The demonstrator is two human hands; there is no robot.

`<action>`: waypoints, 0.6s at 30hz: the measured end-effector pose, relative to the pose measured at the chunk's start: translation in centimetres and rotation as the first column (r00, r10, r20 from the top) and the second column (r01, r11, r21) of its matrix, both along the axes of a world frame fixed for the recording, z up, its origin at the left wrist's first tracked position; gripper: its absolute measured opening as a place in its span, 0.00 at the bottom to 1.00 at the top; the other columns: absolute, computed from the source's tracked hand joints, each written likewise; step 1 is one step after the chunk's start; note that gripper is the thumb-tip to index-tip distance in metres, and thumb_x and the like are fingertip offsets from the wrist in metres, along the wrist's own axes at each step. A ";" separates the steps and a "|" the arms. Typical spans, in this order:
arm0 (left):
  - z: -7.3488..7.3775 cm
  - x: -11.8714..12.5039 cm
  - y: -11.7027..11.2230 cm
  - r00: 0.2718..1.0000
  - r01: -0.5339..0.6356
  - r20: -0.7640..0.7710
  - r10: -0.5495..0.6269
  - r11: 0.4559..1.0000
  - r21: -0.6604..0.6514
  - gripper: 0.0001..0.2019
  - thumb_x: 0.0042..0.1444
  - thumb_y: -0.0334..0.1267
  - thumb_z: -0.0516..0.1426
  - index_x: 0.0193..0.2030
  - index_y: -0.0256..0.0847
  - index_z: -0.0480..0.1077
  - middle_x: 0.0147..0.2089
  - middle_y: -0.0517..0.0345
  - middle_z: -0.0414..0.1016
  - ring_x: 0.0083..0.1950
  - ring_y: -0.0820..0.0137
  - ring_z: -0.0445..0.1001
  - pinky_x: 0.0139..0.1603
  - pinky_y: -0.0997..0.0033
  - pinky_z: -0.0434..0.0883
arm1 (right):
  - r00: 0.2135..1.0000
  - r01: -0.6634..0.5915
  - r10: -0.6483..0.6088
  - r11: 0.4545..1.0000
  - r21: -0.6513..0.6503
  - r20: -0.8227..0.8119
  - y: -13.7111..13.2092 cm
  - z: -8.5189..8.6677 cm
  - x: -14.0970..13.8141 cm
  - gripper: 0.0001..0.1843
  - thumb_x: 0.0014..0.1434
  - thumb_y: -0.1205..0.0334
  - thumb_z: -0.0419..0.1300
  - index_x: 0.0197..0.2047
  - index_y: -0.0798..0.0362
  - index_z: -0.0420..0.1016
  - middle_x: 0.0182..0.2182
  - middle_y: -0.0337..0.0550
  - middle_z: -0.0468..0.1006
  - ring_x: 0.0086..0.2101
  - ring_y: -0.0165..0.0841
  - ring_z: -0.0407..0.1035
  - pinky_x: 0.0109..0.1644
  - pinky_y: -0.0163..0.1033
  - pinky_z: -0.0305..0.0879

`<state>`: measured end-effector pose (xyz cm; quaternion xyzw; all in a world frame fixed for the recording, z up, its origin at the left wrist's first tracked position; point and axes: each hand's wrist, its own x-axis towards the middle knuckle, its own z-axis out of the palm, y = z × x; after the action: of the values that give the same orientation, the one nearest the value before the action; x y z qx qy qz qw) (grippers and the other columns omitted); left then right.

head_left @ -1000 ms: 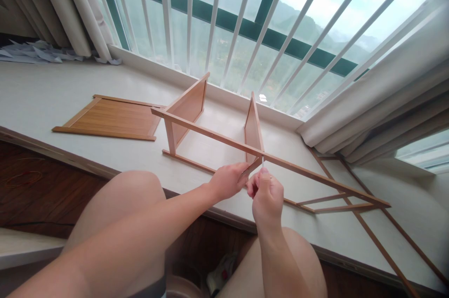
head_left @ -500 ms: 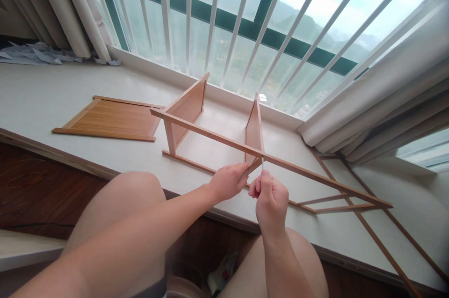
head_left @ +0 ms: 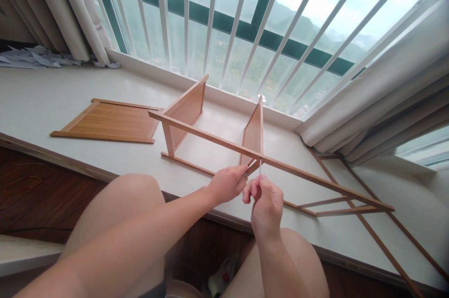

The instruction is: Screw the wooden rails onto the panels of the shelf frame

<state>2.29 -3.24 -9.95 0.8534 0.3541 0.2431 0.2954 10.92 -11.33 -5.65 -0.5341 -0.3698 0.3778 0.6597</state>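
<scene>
At the far left, crumpled paper scraps [head_left: 24, 57] lie by the curtain on the pale window ledge [head_left: 52, 97]. Next along, a flat wooden panel [head_left: 105, 122] rests on the ledge, just beside the half-built wooden frame [head_left: 182, 111]. That frame stands on the ledge with two upright panels, the left one near the flat panel and the right one [head_left: 253, 134] further along. A long wooden rail [head_left: 210, 141] runs across the tops of both and slopes down to the right. The left hand [head_left: 226, 183] has its grip closed on the rail at the foot of the right upright. Just beside it, the right hand [head_left: 264, 199] pinches a thin metal tool [head_left: 260, 166], its tip touching the rail at that joint. To the right, thin wooden slats [head_left: 351, 204] lie on the ledge below the curtain [head_left: 379, 101].
</scene>
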 end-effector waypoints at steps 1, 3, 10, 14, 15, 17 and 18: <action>0.0 0.0 0.0 1.000 0.006 0.000 -0.006 1.000 -0.004 0.03 0.60 0.34 0.51 0.38 0.42 0.65 0.34 0.60 0.73 0.34 0.71 0.72 0.30 0.75 0.62 | 1.000 -0.014 0.014 1.000 0.008 -0.026 0.0 0.0 0.0 0.26 0.66 0.51 0.50 0.18 0.52 0.61 0.14 0.37 0.66 0.19 0.29 0.58 0.28 0.37 0.55; 0.0 -0.1 0.1 1.000 0.017 0.006 -0.017 1.000 -0.011 0.02 0.59 0.34 0.52 0.37 0.42 0.64 0.33 0.61 0.73 0.33 0.71 0.72 0.30 0.75 0.62 | 0.995 -0.049 0.050 0.999 0.020 -0.083 0.0 0.1 0.0 0.25 0.66 0.52 0.49 0.18 0.52 0.61 0.13 0.38 0.66 0.19 0.29 0.58 0.29 0.37 0.56; -0.3 0.0 0.2 0.999 0.028 0.018 -0.028 0.999 -0.016 0.01 0.59 0.35 0.52 0.36 0.42 0.62 0.33 0.61 0.72 0.34 0.71 0.72 0.32 0.75 0.63 | 0.945 -0.147 0.157 0.988 0.054 -0.288 -0.2 0.6 -0.5 0.24 0.66 0.54 0.47 0.19 0.52 0.60 0.13 0.38 0.66 0.20 0.30 0.59 0.30 0.38 0.55; -0.5 0.0 0.3 0.998 0.048 0.029 -0.048 0.999 -0.015 0.05 0.55 0.36 0.56 0.37 0.42 0.62 0.33 0.62 0.71 0.35 0.70 0.72 0.33 0.75 0.64 | 0.876 -0.208 0.223 0.975 0.083 -0.427 -0.2 0.6 -0.9 0.23 0.66 0.53 0.47 0.20 0.51 0.58 0.13 0.36 0.63 0.18 0.29 0.54 0.26 0.37 0.50; -0.5 -0.1 0.3 0.998 0.053 0.035 -0.052 0.999 -0.013 0.06 0.54 0.36 0.56 0.38 0.42 0.62 0.33 0.62 0.71 0.34 0.70 0.72 0.33 0.75 0.63 | 0.872 -0.206 0.223 0.975 0.086 -0.435 -0.3 0.6 -1.0 0.23 0.66 0.53 0.47 0.20 0.51 0.57 0.13 0.36 0.63 0.18 0.29 0.53 0.25 0.37 0.50; -0.5 -0.1 0.3 0.998 0.049 0.047 -0.048 0.999 -0.014 0.04 0.55 0.35 0.55 0.37 0.42 0.62 0.33 0.62 0.71 0.34 0.71 0.71 0.32 0.75 0.63 | 0.911 -0.157 0.181 0.983 0.093 -0.372 -0.5 0.4 -1.4 0.24 0.66 0.54 0.47 0.19 0.51 0.58 0.13 0.36 0.63 0.18 0.29 0.54 0.27 0.37 0.51; -0.5 -0.1 0.3 0.998 0.047 0.051 -0.046 0.999 -0.020 0.02 0.57 0.35 0.53 0.37 0.42 0.62 0.33 0.62 0.71 0.34 0.71 0.71 0.32 0.75 0.63 | 0.938 -0.123 0.148 0.988 0.098 -0.315 -0.7 0.2 -1.6 0.24 0.66 0.54 0.47 0.19 0.52 0.59 0.13 0.37 0.64 0.19 0.29 0.56 0.28 0.38 0.53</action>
<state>2.15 -2.95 -10.41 0.8518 0.3291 0.2538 0.3190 9.27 -12.03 -5.43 -0.4132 -0.3076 0.4897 0.7034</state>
